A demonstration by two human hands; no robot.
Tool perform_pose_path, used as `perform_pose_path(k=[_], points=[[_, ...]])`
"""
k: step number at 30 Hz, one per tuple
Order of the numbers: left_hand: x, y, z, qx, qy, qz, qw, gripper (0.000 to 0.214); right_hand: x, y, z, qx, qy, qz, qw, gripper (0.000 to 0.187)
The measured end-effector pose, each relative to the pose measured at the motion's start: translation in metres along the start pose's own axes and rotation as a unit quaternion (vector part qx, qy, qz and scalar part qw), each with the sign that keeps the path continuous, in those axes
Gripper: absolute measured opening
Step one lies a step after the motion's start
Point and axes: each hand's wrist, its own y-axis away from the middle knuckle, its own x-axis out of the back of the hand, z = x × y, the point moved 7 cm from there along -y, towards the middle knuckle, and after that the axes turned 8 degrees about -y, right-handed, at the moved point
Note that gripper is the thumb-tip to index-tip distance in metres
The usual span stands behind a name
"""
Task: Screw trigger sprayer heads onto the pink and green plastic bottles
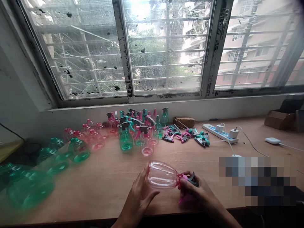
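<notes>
Right hand (199, 189): clamps spray head (194, 180), seemingly fitting it
Left hand (138, 193): spread, cupping bottle (162, 174) at nine o'clock
Next twist: likely needs steadying

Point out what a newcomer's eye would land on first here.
Probably the bright, barred window across the upper part of the view. Next, the clear pink bottle held sideways at front centre, its base at the left hand and its pink-and-black spray head in the right hand. Then the translucent green bottles, standing along the left side of the table.
</notes>
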Motion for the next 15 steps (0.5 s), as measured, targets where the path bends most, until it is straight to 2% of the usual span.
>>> perform_pose_path(k=[3, 5, 12, 15], points=[[0.0029, 0.0011, -0.0015, 0.029, 0.01, 0.007, 1.0, 0.082, 0.0, -0.0008, 0.0011, -0.001, 0.025, 0.001, 1.0, 0.038], [0.0038, 0.0006, -0.0007, 0.033, 0.015, 0.005, 0.999, 0.077, 0.0006, -0.0016, 0.0015, 0.0, 0.041, 0.003, 0.999, 0.04], [0.0032, -0.0027, 0.0039, 0.001, -0.012, 0.02, 1.0, 0.07, 0.0031, -0.0033, 0.0017, -0.001, 0.031, 0.013, 0.999, 0.041], [0.0023, -0.002, 0.0039, 0.003, -0.02, 0.012, 1.0, 0.075, 0.0035, -0.0036, 0.0025, -0.001, 0.029, 0.013, 0.999, 0.043]])
